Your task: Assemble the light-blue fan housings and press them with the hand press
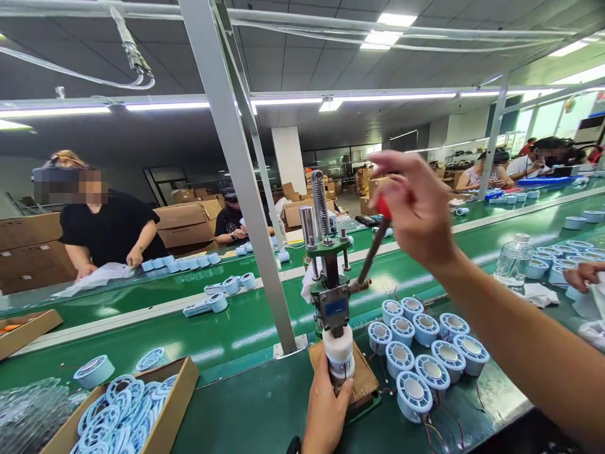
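A green hand press stands mid-view, taken here as the centre of a clock; directly beneath its ram, at six o'clock, a pale blue round part sits upright on a wooden board with a white cylinder above it, probably to keep the stack in line with the ram; the left hand comes from six o'clock, thumb and fingers narrowed around the part, seemingly to steady it; the right hand, blurred at one o'clock, curls loosely about the red knob of the slanting lever, where leverage would be greatest; wired round parts cluster at four o'clock, likely for easy reach; at eight o'clock a cardboard box keeps loose blue rings together.
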`<state>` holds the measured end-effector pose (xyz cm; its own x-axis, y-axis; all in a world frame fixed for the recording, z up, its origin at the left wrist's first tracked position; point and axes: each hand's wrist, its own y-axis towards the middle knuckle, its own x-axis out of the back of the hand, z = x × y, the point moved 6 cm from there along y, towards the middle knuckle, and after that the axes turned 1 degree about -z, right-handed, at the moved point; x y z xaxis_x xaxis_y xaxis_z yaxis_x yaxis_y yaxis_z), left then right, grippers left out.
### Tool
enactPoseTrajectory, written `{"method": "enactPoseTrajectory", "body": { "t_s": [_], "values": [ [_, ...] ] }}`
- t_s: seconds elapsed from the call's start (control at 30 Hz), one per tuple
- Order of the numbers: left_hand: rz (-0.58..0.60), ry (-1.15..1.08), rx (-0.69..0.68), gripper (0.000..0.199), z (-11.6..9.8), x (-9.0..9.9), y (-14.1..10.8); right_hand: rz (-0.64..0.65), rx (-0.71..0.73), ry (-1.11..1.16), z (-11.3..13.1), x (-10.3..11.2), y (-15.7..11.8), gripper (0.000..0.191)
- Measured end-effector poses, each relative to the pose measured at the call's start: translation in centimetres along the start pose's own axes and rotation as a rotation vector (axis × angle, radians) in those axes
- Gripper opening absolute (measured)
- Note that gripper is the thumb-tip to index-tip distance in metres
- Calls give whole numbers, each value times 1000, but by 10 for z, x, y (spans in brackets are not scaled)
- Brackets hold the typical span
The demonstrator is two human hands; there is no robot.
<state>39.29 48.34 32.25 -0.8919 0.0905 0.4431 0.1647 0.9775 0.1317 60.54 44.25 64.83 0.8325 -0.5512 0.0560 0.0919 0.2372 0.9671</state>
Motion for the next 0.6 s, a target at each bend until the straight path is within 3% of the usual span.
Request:
{"method": "enactPoseTrajectory", "body": {
  "t_s": [0.07,0.13,0.2,0.27,0.33,0.4,0.5,0.6],
  "values": [
    [26,13,3,76,10,-1,-2,11,0,39,-15,-20,33,42],
    [47,23,-4,79,19,-2,-1,-47,-21,108,-17,-29,22,54],
    [52,34,-7,81,25,-4,1,-174,-99,207,-12,-30,-32,64],
    [63,30,-13,83,25,-5,0,-278,-258,269,-9,-36,-115,67],
    [93,-6,-51,83,16,-4,-6,-215,-428,234,-11,-56,-201,72],
    [133,-44,-133,79,-1,2,-13,-62,-554,136,-21,-83,-271,80],
    [250,58,-238,71,-24,20,-17,21,-635,23,-46,-112,-328,100],
    [265,379,-155,45,-24,64,-1,35,-746,-4,-77,-124,-345,109]
  ]
}}
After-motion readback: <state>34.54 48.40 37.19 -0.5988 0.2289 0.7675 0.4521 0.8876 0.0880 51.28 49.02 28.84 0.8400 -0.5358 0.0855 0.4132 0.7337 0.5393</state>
